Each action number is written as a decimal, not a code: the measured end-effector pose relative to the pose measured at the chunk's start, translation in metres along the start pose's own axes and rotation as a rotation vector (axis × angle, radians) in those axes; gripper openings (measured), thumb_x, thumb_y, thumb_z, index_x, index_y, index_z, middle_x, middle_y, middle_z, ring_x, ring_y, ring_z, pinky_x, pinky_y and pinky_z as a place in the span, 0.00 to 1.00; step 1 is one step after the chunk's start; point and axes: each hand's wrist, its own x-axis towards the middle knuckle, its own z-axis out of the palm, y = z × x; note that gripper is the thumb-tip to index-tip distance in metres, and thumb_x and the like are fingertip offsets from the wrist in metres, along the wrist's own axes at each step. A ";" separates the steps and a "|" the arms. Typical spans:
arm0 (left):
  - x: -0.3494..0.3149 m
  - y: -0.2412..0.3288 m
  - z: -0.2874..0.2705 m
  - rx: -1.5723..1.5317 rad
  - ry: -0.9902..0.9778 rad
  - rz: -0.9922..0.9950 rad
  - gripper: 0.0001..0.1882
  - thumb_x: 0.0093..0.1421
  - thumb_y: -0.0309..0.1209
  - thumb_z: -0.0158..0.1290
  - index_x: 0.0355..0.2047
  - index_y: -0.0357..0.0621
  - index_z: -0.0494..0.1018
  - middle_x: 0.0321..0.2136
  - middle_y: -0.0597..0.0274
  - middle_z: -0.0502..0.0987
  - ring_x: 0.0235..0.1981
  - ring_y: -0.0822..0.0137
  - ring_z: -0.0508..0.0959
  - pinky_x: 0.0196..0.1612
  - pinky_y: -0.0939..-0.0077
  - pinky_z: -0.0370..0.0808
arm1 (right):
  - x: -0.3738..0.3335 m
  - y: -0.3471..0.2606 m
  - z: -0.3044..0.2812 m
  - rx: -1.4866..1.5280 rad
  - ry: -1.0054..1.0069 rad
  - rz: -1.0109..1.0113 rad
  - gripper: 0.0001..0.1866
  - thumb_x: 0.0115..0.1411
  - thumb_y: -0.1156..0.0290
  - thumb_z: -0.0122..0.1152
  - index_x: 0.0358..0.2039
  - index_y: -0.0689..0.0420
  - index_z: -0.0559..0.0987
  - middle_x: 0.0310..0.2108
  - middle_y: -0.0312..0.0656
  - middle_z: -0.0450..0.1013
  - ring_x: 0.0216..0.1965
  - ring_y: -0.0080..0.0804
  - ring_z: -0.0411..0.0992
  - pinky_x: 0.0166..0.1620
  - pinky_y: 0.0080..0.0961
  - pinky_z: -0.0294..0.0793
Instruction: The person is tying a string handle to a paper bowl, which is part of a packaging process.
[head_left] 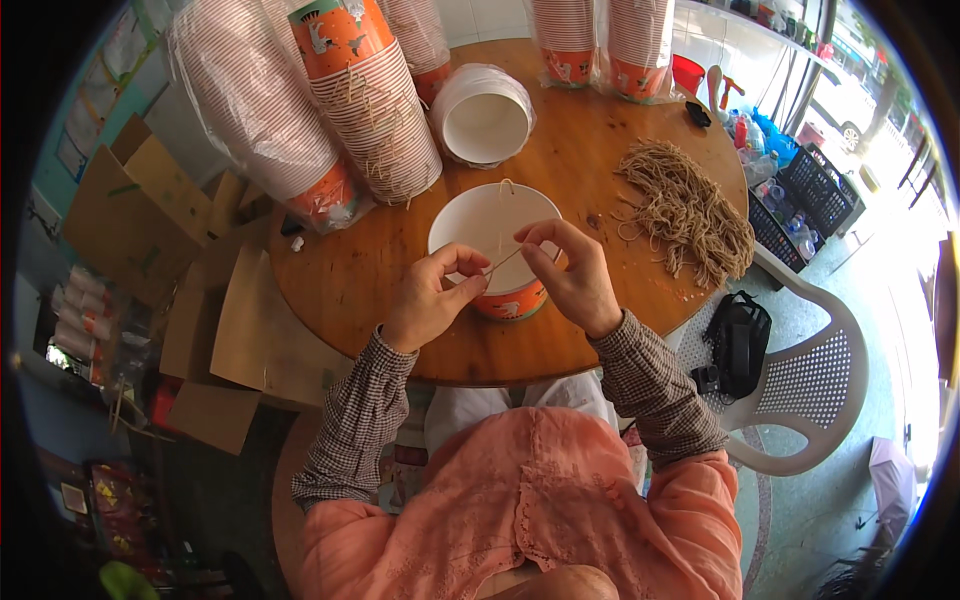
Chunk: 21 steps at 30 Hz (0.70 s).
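A paper bucket (510, 304), white inside and orange with printed figures outside, stands on the round wooden table in front of me. Thin tan cord (505, 261) is stretched between my hands above its opening. My left hand (432, 298) pinches one end between thumb and fingertips at the bucket's near left. On the right side, my right hand (575, 272) grips the cord with thumb and forefinger, slightly higher. More cord loops over the far rim of the bucket. A heap of loose tan cords (690, 210) lies to the right on the table.
Tall stacks of nested paper buckets (255, 110), some in clear plastic, stand at the back left and back. A wrapped white bucket (486, 128) lies beyond mine. A white plastic chair (810, 395) holds a black bag (740, 345). Cardboard boxes (235, 320) sit left.
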 end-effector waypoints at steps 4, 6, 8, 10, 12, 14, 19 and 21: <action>-0.002 -0.004 -0.002 -0.050 0.025 -0.029 0.09 0.61 0.24 0.56 0.40 0.34 0.73 0.31 0.65 0.77 0.33 0.77 0.77 0.37 0.84 0.75 | 0.001 -0.004 -0.005 -0.010 -0.007 0.005 0.03 0.57 0.79 0.58 0.33 0.61 0.74 0.39 0.40 0.76 0.44 0.30 0.73 0.49 0.26 0.71; -0.003 -0.004 0.000 -0.184 0.144 -0.006 0.07 0.62 0.24 0.55 0.39 0.34 0.73 0.31 0.65 0.77 0.33 0.77 0.77 0.37 0.84 0.75 | 0.002 -0.013 -0.010 -0.330 -0.095 -0.272 0.05 0.53 0.80 0.60 0.31 0.60 0.74 0.39 0.42 0.74 0.46 0.39 0.72 0.49 0.31 0.72; -0.002 -0.004 -0.001 -0.229 0.152 -0.006 0.07 0.62 0.24 0.55 0.39 0.34 0.73 0.32 0.65 0.77 0.33 0.77 0.77 0.38 0.84 0.75 | 0.006 -0.026 -0.010 -0.477 -0.244 -0.480 0.07 0.50 0.80 0.63 0.31 0.59 0.75 0.42 0.44 0.72 0.50 0.46 0.69 0.50 0.36 0.72; -0.003 -0.002 0.000 -0.275 0.156 -0.007 0.07 0.62 0.24 0.55 0.40 0.34 0.73 0.32 0.65 0.77 0.33 0.77 0.77 0.39 0.84 0.76 | 0.008 -0.034 -0.002 -0.491 -0.318 -0.497 0.07 0.50 0.79 0.63 0.31 0.59 0.75 0.45 0.44 0.71 0.53 0.46 0.67 0.50 0.39 0.72; 0.000 0.006 0.004 -0.327 0.159 -0.076 0.10 0.62 0.23 0.54 0.43 0.33 0.71 0.33 0.64 0.77 0.34 0.76 0.77 0.41 0.83 0.76 | 0.013 -0.039 0.006 -0.406 -0.290 -0.524 0.07 0.51 0.78 0.63 0.32 0.59 0.76 0.45 0.45 0.71 0.52 0.46 0.67 0.51 0.39 0.71; 0.001 0.008 0.009 -0.382 0.149 -0.074 0.13 0.62 0.23 0.54 0.46 0.33 0.70 0.34 0.63 0.78 0.35 0.75 0.77 0.41 0.82 0.76 | 0.019 -0.035 0.009 -0.369 -0.299 -0.488 0.07 0.52 0.78 0.63 0.32 0.59 0.77 0.46 0.45 0.71 0.52 0.46 0.68 0.51 0.38 0.71; -0.001 0.016 0.007 -0.469 0.085 -0.081 0.19 0.62 0.21 0.53 0.53 0.32 0.65 0.36 0.58 0.79 0.37 0.73 0.78 0.43 0.82 0.76 | 0.025 -0.020 0.014 -0.219 -0.197 -0.356 0.06 0.49 0.77 0.65 0.29 0.58 0.77 0.40 0.43 0.72 0.48 0.44 0.69 0.50 0.37 0.71; -0.003 0.019 0.009 -0.370 0.091 -0.092 0.21 0.62 0.20 0.53 0.54 0.32 0.63 0.37 0.57 0.79 0.39 0.72 0.79 0.43 0.82 0.76 | 0.024 -0.018 0.013 -0.212 -0.191 -0.303 0.06 0.51 0.76 0.64 0.30 0.58 0.78 0.39 0.42 0.73 0.46 0.43 0.70 0.48 0.35 0.72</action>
